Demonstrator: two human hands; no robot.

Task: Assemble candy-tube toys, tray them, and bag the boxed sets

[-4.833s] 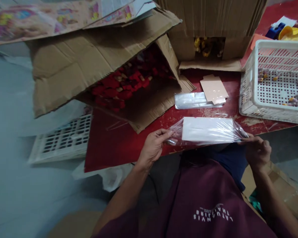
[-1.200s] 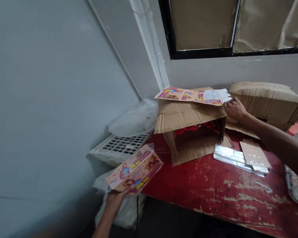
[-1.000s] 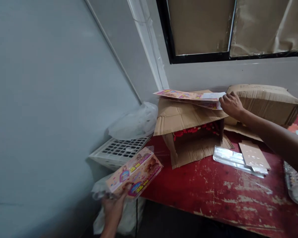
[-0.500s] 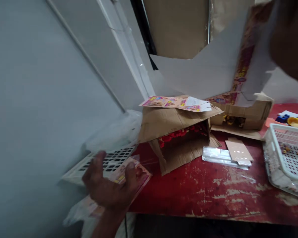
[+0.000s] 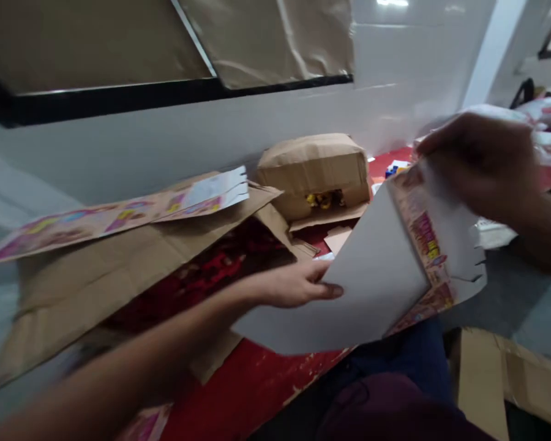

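A large flat printed carton sheet [image 5: 330,324], plain white on one side, hangs in front of me. A folded part shows pink and purple print. My right hand [image 5: 482,165] pinches its upper right part, fingers closed. My left hand [image 5: 298,285] is at the left edge, thumb lying on the white face and fingers partly hidden behind it. Left of the sheet lies an open cardboard box [image 5: 133,257] with red pieces inside, blurred. Across its top rests another printed carton sheet [image 5: 142,211].
A second cardboard box [image 5: 321,162] with yellow pieces stands against the wall. The red table [image 5: 239,392] runs below, its worn front edge near my legs. At the lower right, an open cardboard box [image 5: 482,380] sits below table height.
My view has swung right. My left hand, open near the printed card at the left before, is now on the white sheet. The sheet has come lower and nearer, still in my right hand.
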